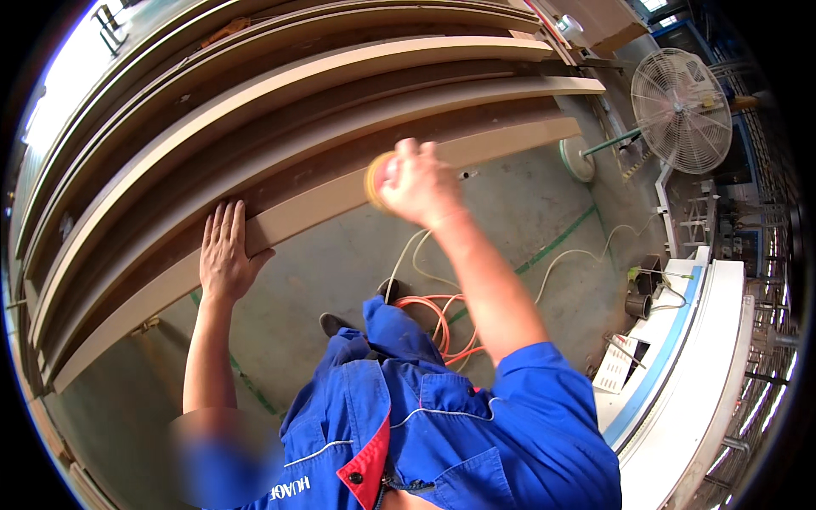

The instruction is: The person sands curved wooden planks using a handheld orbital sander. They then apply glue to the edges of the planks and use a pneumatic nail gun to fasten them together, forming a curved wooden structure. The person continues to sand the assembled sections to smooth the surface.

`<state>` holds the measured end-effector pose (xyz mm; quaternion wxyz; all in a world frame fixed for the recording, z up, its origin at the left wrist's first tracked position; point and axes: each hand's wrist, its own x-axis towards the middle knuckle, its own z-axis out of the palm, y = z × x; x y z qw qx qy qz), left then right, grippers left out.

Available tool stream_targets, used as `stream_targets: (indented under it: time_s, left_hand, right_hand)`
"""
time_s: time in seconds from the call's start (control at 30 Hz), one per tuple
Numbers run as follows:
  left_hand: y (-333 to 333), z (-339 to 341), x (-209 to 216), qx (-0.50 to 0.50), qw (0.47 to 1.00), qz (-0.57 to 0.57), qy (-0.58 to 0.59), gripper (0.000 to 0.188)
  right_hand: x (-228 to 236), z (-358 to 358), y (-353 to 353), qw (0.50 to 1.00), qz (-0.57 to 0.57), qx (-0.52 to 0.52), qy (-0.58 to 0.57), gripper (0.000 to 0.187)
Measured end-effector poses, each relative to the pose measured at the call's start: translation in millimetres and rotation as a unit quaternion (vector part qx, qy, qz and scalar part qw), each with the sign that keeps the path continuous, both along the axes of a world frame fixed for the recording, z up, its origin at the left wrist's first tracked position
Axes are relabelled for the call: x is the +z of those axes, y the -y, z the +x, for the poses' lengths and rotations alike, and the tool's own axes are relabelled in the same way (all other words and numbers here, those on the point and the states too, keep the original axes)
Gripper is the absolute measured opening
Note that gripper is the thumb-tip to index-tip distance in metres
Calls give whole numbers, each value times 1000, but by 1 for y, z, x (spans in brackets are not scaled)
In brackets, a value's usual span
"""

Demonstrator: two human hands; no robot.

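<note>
Since your right hand (421,183) works near twelve o'clock, taking the middle of the view as the dial's centre, the round red-and-yellow disc tool (379,180) there deserves your first attention. Your fingers curl over it and are closed on its back, with its yellow rim showing on the nine-o'clock side; motion blur means you cannot tell whether its whole face sits flat. The nearest board (297,214) lies beneath, running from past eight o'clock up toward two, its narrow pale face turned up to you. Your left hand (225,263) rests on that board toward nine o'clock, laid flat with the thumb splayed, bearing on it rather than clutching it. To do this step well, which I judge to be smoothing the pale face, level the disc tool so the rim does not dig in, press lightly and evenly, and follow the board's length in overlapping strokes. Lean on the left palm just enough to steady the piece, and leave a gap between those fingers and the disc. Mind the long edges, where tilting could round them over. Watch, too, the orange hose (425,297) at five o'clock, near your shoes (334,324): it could trip you.
</note>
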<state>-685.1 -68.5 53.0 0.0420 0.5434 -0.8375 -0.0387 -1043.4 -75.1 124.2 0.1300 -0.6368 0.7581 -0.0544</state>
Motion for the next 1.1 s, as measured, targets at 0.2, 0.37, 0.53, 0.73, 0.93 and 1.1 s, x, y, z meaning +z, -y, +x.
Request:
stream_targets:
  time_s: [0.2,0.37,0.53,0.73,0.93,1.1]
  left_hand:
    - [0,4,-9,0,1000,-7,-22,107]
    - [6,3,-10,11,1000,4,-19,106]
    - [4,3,-15,23,999,-5,-21,106]
    - [9,0,-21,56,998,12,20,113]
    - [4,-1,-23,109,993,7,38,122]
    - [6,1,-25,129,989,12,71,126]
  right_hand:
    - [-5,138,-1,995,24,89,31,51]
    - [0,158,5,992,64,96,44,49]
    - [-2,63,19,997,51,37,33,48]
    - [-6,-122,46,996,20,-83,1,52]
    - [-12,-298,86,982,22,-185,-28,57]
    - [-16,-410,122,965,35,-261,-20,60]
